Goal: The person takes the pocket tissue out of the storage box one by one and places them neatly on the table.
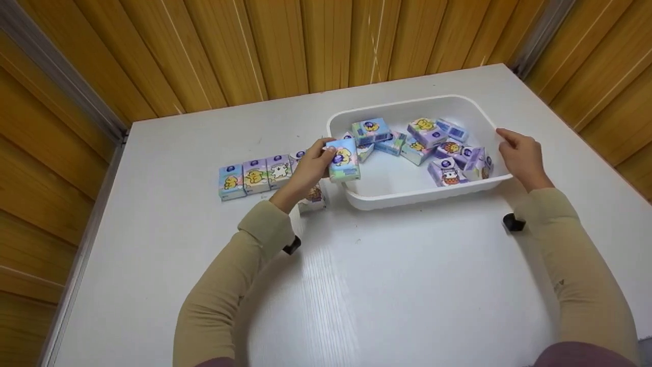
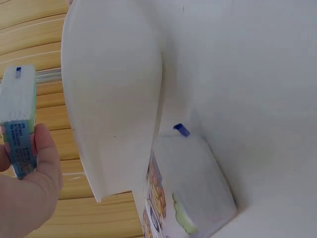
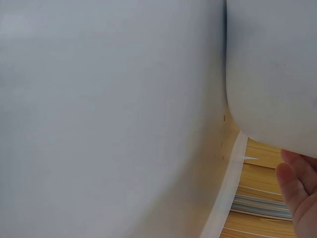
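My left hand (image 1: 317, 162) grips a blue-and-green tissue pack (image 1: 344, 162) with a yellow cartoon figure, thumb on its front. This pack overlaps the left rim of a white plastic tub (image 1: 417, 193) in the head view. In the left wrist view, the held tissue pack (image 2: 19, 99) shows its pale end and blue tab. My right hand (image 1: 524, 157) holds the tub's right rim with its fingertips. Several purple and blue tissue packs (image 1: 448, 172) lie jumbled inside the tub.
Left of the tub, several tissue packs (image 1: 255, 176) stand side by side in a row on the white table (image 1: 407, 285). Another tissue pack (image 1: 313, 199) sits in front of the row, partly behind my left arm. A wood-patterned wall (image 1: 285, 46) borders the table's back.
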{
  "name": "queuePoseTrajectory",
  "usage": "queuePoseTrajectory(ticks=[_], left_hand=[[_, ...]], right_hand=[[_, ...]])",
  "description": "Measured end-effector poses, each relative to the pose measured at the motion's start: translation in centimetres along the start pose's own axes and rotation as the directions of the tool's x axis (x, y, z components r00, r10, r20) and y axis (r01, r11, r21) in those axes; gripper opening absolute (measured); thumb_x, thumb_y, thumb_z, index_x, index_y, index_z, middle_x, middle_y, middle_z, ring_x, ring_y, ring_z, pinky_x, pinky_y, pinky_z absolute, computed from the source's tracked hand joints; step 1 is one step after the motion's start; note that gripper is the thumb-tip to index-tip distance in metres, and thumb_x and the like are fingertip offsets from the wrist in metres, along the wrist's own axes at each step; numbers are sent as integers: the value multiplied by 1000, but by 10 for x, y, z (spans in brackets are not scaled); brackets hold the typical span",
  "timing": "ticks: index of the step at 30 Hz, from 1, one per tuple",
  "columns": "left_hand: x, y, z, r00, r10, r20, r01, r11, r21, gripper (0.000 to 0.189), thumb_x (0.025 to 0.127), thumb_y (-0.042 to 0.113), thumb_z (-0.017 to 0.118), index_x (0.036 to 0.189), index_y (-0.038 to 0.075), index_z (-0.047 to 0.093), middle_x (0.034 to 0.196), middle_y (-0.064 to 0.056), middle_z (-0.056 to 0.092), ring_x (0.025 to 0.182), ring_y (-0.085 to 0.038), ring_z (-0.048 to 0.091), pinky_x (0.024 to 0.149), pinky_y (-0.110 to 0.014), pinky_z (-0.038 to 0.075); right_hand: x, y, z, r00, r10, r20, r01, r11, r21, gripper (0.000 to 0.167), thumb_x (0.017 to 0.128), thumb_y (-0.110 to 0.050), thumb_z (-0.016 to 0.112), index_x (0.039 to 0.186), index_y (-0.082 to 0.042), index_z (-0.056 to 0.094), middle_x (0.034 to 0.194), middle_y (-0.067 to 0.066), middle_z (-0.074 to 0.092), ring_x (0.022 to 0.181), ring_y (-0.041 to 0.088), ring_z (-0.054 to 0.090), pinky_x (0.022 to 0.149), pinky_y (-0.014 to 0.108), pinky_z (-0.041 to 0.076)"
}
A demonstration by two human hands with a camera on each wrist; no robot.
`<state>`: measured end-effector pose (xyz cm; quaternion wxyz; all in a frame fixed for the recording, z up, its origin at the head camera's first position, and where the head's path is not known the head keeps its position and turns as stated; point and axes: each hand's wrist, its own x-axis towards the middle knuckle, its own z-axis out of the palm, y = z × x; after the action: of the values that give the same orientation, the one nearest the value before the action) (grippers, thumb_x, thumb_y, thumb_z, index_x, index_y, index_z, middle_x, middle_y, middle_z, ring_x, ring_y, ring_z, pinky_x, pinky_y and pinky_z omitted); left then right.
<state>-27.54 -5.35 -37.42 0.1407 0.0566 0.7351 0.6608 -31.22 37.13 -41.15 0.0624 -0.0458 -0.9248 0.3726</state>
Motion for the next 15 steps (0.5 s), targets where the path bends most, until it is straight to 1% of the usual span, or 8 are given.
queuePoseTrajectory(ticks=[3,7,9,15], left_hand=[[-6,-1,-10,1000,-24,-14,24,1000,7,34,97,23,31,129,14,38,113,-9,51,94,-17,56,80,-29,50],[-13,-2,-24,997,-65,-37,67,996,57,34,97,24,31,129,15,38,114,-8,50,93,-16,54,77,-26,48],[-17,-3,-31,996,-82,-44,86,993,84,34,97,25,31,129,16,38,115,-8,49,94,-16,53,79,-27,48],[-29,-10,-53,989,-144,-38,148,978,144,35,96,27,32,129,17,37,117,-7,48,96,-17,52,84,-30,46]], right_hand=[[-1,-1,0,1000,0,-1,0,1000,-1,44,93,-21,31,134,-8,35,139,14,33,130,29,27,105,44,25],[-1,-1,0,1000,-15,-23,15,1000,-3,43,92,-19,31,132,-6,38,136,17,36,128,31,31,104,44,28],[-1,-1,0,999,-18,-29,18,1000,-4,43,92,-19,32,132,-6,39,136,17,37,127,31,32,103,45,28],[-1,0,0,1000,-6,-22,6,1000,-7,44,92,-21,32,132,-7,38,136,18,36,127,31,32,103,45,28]])
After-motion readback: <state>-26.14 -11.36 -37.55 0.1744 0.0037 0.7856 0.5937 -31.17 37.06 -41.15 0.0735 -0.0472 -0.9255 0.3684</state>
